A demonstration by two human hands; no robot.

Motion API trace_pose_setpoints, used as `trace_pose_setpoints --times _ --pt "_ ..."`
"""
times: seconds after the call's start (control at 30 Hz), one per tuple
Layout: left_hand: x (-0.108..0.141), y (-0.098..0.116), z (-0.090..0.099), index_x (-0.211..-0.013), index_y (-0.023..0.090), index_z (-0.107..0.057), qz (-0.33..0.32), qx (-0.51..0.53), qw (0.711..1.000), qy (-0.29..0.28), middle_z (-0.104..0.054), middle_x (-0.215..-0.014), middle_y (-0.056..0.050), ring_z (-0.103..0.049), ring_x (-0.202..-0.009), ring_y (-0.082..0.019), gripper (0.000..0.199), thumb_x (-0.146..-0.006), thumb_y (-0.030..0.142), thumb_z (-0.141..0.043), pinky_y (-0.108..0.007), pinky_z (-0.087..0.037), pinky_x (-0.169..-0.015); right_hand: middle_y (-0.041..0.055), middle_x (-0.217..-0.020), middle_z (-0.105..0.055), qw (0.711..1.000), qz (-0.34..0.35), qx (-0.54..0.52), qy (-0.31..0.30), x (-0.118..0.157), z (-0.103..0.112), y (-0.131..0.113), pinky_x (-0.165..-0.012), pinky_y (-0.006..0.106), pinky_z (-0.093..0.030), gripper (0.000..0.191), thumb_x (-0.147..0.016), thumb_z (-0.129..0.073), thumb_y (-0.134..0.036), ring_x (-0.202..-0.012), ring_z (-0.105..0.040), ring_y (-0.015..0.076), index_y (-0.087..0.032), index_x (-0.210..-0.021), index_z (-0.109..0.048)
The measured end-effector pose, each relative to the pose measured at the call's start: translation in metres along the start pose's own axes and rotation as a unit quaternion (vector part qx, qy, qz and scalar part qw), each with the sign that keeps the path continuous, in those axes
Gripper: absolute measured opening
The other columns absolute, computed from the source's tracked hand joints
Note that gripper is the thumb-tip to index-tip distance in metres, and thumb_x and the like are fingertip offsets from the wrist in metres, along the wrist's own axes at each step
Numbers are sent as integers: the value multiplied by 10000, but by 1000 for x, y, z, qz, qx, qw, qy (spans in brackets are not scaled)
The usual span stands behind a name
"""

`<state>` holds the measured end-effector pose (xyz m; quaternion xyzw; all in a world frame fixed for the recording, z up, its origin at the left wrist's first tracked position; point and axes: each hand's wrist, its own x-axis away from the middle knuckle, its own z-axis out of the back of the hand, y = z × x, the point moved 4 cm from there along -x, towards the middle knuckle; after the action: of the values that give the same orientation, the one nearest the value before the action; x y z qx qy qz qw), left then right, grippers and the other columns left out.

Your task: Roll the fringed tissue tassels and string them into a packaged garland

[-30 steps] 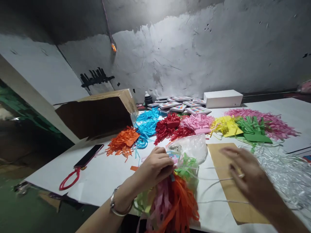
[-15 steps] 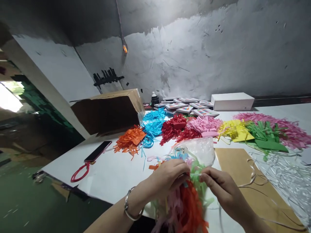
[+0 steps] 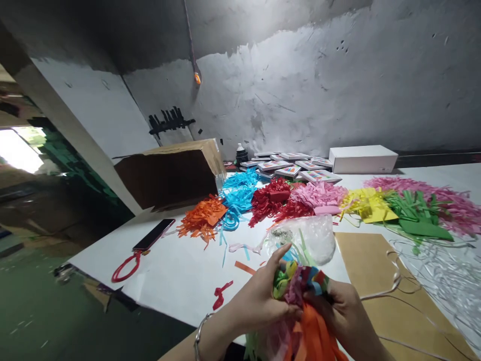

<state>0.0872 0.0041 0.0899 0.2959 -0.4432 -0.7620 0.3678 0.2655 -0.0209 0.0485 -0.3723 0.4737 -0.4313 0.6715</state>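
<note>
A multicoloured bundle of paper tassels [image 3: 315, 333] is held between my hands at the table's front edge. My left hand [image 3: 259, 296], with a silver bracelet at the wrist, cups the bundle from the left, one finger pointing up. From the right, my right hand [image 3: 349, 303] wraps round the gathered top, where green, yellow, pink, blue and red strips bunch up. Orange and pink strips hang below. Just beyond the hands lies a clear plastic bag [image 3: 319, 240], and loose red scraps [image 3: 221, 293] rest to the left.
Fringed paper in orange [image 3: 201, 218], blue [image 3: 238, 193], red [image 3: 272, 195], pink, yellow and green lines the table's back. Behind it stand an open carton [image 3: 169, 173], flat packs and a white box [image 3: 363, 159]. A phone [image 3: 154, 234] lies left; cardboard [image 3: 376, 273] and white cords [image 3: 439, 281] lie right.
My hands were apart, with a thin pale strand stretched between them. Both now close round the bundle's top, which has lifted and turned into view. Red scraps on the table are uncovered.
</note>
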Motion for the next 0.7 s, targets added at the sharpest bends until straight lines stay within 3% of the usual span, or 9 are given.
trace_pose_setpoints --times 0.07,0.13,0.23,0.33,0.43,0.5,0.57,0.6,0.7 --pt "3 -5 -7 -1595 270 -170 14 19 999 -24 -635 -1093 -55 -620 -792 -157 975 -808 184 -739 -279 -510 -737 -1 -722 -649 999 -4 -36 -33 1 -2 -3 -588 235 -446 464 -858 -637 -624 -644 -569 170 -185 -1005 -668" --pt "3 -7 -14 -1605 268 -138 0 3 999 -44 -646 -1107 -57 -600 -770 -138 930 -839 139 -650 -261 -488 -723 5 -819 -695 995 -4 -60 -74 0 -7 -9 -672 246 -494 596 -797 -721 -617 -721 -625 192 -194 -1204 -620" --pt "1 -4 -18 -1614 279 -47 -10 -44 996 -80 -667 -1107 -51 -622 -826 -168 1018 -787 46 -593 -294 -502 -775 3 -801 -688 996 26 -44 -71 -1 -12 -15 -675 230 -483 365 -870 -679 -553 -710 -617 174 -203 -971 -678" --pt "4 7 -9 -1615 278 -75 -28 -84 992 -89 -621 -1277 -102 -624 -1084 -258 1035 -752 16 -582 -390 -496 -951 4 -744 -675 997 72 2 -26 3 -10 -12 -609 220 -456 327 -959 -570 -493 -656 -613 162 -206 -851 -684" --pt "9 19 -1 -1603 313 -174 -41 -76 995 -53 -436 -1536 -122 -465 -1364 -314 922 -824 62 -598 -460 -368 -1136 21 -806 -724 991 110 69 33 6 -6 -7 -613 223 -463 293 -978 -544 -454 -698 -672 180 -221 -1032 -714" --pt "10 17 -10 -1604 341 -151 -41 -9 998 -40 -410 -1563 -118 -470 -1375 -317 964 -833 131 -690 -457 -373 -1143 26 -760 -719 988 123 83 45 6 -7 -10 -572 225 -454 346 -981 -519 -497 -645 -663 177 -212 -968 -715" --pt "7 4 -29 -1601 347 -150 -49 84 995 -17 -458 -1514 -130 -536 -1313 -332 1152 -708 217 -867 -440 -441 -1093 18 -650 -665 989 128 70 28 4 -10 -19 -505 225 -439 473 -991 -447 -569 -545 -608 159 -206 -793 -677" --pt "6 -5 -38 -1590 340 -198 -59 121 990 28 -495 -1466 -129 -556 -1285 -338 1193 -643 241 -917 -437 -458 -1076 17 -626 -647 989 130 63 20 3 -10 -24 -492 223 -447 514 -1004 -402 -576 -526 -595 154 -209 -751 -658" --pt "3 -36 -65 -1586 325 -177 -47 216 970 101 -533 -1394 -124 -541 -1292 -365 1386 -471 298 -999 -475 -421 -1116 40 -734 -704 988 129 78 21 5 -8 -30 -579 225 -534 478 -1042 -357 -489 -643 -673 177 -223 -861 -711"
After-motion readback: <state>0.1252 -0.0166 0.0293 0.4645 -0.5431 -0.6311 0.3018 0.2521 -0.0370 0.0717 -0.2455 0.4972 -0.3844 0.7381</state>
